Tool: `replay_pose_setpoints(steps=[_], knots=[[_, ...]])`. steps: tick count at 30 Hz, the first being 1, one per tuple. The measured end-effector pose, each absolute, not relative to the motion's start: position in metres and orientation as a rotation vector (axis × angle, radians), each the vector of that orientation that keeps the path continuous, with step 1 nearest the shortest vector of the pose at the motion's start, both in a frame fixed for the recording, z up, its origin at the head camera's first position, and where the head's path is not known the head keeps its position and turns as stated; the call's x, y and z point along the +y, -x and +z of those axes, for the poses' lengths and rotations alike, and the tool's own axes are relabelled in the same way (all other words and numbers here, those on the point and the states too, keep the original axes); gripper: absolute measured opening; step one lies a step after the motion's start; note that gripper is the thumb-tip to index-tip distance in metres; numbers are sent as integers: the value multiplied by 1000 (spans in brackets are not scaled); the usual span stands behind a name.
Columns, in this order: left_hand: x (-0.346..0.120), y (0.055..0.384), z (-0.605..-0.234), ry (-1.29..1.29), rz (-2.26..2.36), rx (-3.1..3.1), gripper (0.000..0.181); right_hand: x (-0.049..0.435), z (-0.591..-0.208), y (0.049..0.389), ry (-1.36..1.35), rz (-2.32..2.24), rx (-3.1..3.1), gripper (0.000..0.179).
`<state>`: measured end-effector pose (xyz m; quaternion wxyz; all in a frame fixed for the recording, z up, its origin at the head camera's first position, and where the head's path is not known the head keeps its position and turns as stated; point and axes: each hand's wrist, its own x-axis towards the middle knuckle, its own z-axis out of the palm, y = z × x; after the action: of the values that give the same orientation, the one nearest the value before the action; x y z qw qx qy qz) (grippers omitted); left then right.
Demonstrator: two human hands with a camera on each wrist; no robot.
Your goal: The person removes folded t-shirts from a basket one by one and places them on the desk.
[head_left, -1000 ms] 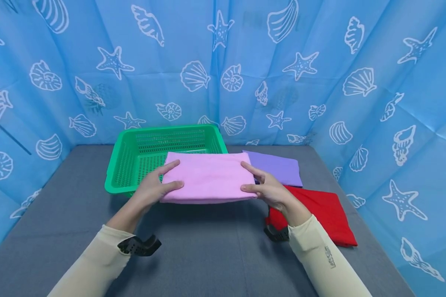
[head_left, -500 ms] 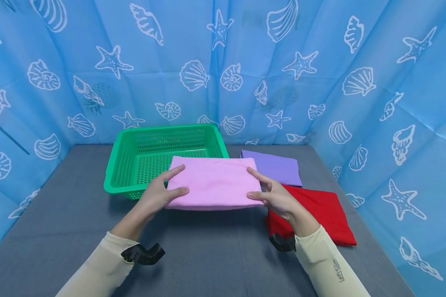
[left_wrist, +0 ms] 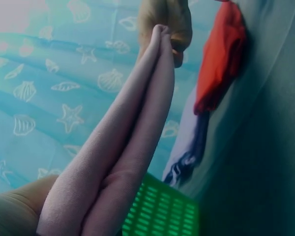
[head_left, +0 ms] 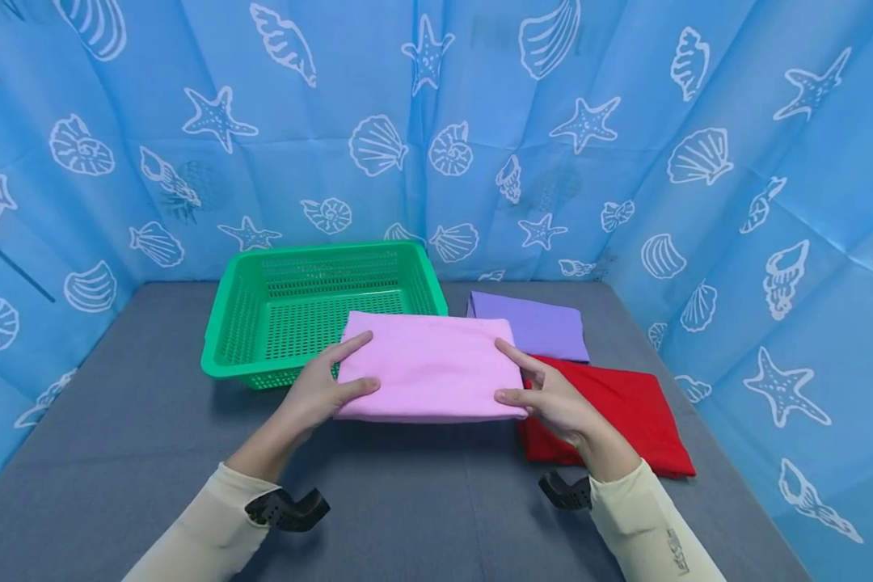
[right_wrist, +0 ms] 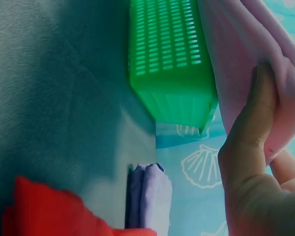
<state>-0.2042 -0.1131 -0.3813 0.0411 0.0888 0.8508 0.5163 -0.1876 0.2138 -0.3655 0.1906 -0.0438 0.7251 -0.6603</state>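
A folded pink cloth [head_left: 432, 368] is held up between both hands, above the table and in front of the green basket. My left hand [head_left: 320, 392] grips its left edge, thumb on top. At the right edge, my right hand [head_left: 556, 404] pinches the cloth between thumb and fingers. From the left wrist view the cloth [left_wrist: 123, 147] shows its folded layers from the side, with the right hand [left_wrist: 167, 24] at the far end. In the right wrist view the right hand [right_wrist: 255, 162] clasps the cloth [right_wrist: 241, 59] at a corner; some fingers are hidden behind it.
The green perforated basket [head_left: 221, 327] stands at the back left, its visible inside bare. Behind the right hand a folded purple cloth [head_left: 538, 323] and a folded red cloth [head_left: 618, 412] lie on the grey table [head_left: 407, 517]. A blue shell-patterned curtain [head_left: 480, 89] encloses the back and sides.
Both hands have drawn the pink cloth toward the person and slightly right, away from over the basket's front. More of the basket's inside shows. The purple and red cloths lie as before.
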Motion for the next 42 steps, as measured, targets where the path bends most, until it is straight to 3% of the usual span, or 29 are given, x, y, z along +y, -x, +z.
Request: replay_pose_setpoints(steps=[23,42], knots=[[-85,182,-390,-388,1722,2420,66,246,-377,155,91,-1844,2094,80],[-65,175,-409,-339,1752,2429,66,260,-398,143,-30,-1860,2048,77]])
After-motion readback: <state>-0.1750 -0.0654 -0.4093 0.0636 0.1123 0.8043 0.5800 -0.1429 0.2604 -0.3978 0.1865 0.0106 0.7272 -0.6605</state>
